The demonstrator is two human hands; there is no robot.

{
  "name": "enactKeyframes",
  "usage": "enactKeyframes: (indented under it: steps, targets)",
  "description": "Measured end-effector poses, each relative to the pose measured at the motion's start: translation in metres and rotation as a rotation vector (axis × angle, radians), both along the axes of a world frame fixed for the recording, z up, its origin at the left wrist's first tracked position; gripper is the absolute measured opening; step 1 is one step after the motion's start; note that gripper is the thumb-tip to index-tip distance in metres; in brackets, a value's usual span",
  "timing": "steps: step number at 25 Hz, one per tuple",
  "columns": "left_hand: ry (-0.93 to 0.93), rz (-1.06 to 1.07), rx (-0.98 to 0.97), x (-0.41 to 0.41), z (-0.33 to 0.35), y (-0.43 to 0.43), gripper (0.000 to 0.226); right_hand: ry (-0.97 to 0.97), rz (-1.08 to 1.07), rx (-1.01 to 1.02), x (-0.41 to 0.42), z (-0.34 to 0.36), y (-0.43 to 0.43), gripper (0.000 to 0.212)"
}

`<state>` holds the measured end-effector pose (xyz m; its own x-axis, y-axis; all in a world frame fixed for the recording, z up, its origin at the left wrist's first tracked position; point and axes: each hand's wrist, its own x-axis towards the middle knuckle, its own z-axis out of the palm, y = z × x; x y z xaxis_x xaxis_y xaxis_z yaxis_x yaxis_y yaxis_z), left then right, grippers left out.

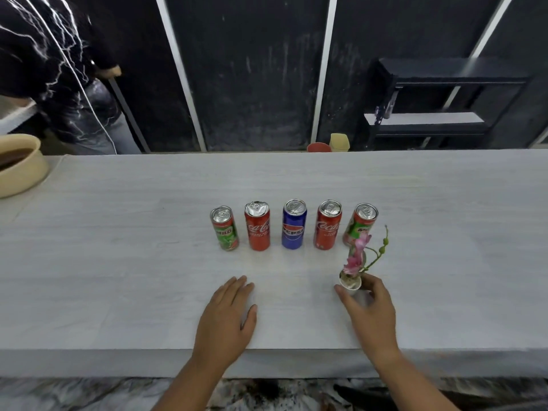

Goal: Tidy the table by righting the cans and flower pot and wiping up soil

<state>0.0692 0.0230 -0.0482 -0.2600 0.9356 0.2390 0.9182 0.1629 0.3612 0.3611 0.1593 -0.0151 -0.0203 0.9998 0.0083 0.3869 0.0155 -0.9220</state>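
Several cans stand upright in a row across the middle of the grey table [118, 262]: a green Milo can [224, 228], a red Coca-Cola can [257, 226], a blue Pepsi can [294, 224], a second red Coca-Cola can [328, 224] and a second green Milo can [360, 222]. In front of the right end stands a small white flower pot [350, 285] with pink flowers, upright. My right hand [370, 310] curls around the pot, thumb on its left, fingers behind it. My left hand [226, 318] lies flat and open on the table. I see no soil on the tabletop.
A beige bowl [17, 167] sits at the table's far left edge. Another person in a dark patterned top [59, 69] stands behind the table at the left. A black shelf unit [444, 105] and small red and yellow pots [329, 145] are behind the far edge.
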Motion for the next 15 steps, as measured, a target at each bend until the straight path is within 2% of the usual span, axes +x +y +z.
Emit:
enactKeyframes:
  steps: [6,10,15]
  targets:
    - [-0.008,0.02,-0.022,-0.003,-0.001,-0.011,0.051,-0.077,0.146,0.069,-0.08,-0.003,-0.01,0.042]
    - [-0.003,0.024,-0.038,-0.004,0.002,-0.011,0.051,-0.256,0.125,0.141,-0.099,-0.01,-0.005,0.051]
    - [0.005,0.019,-0.003,-0.004,0.001,-0.01,0.051,-0.332,0.124,0.166,-0.103,-0.014,-0.004,0.061]
